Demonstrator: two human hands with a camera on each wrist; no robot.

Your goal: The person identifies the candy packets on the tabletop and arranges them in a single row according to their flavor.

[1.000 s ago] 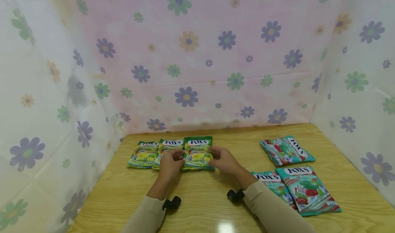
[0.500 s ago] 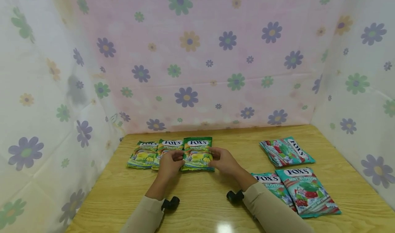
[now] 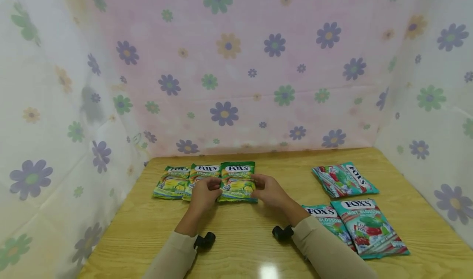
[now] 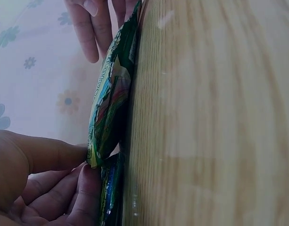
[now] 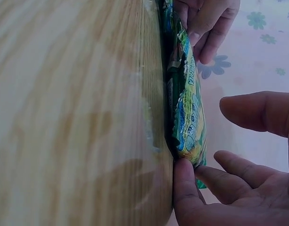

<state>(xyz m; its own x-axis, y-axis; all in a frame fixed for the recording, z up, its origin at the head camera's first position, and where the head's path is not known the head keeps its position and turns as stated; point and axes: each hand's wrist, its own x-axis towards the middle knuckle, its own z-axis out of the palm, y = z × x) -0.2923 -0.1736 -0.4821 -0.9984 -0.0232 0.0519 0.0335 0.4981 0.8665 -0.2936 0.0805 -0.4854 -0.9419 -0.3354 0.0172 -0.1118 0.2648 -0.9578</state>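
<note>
Three green and yellow FOX'S candy bags lie in an overlapping row at the back left: a left bag (image 3: 171,184), a middle bag (image 3: 204,170) and a right bag (image 3: 237,184) on top. My left hand (image 3: 202,194) pinches the right bag's left edge between thumb and finger, seen close in the left wrist view, and hides part of the middle bag. On the opposite edge, fingers of my right hand (image 3: 271,192) touch the bag (image 5: 191,127). The right thumb (image 5: 257,110) stands apart from it.
Three teal FOX'S mint bags lie at the right: one turned sideways (image 3: 345,180), one in front (image 3: 369,229), and one partly under it (image 3: 329,221), partly hidden by my right sleeve (image 3: 329,246). Flowered cloth (image 3: 255,106) walls the wooden table (image 3: 236,246) on the back and sides.
Both hands keep the same place at the right green bag's edges. The whole head view shifts slightly; the bags show no clear movement.
</note>
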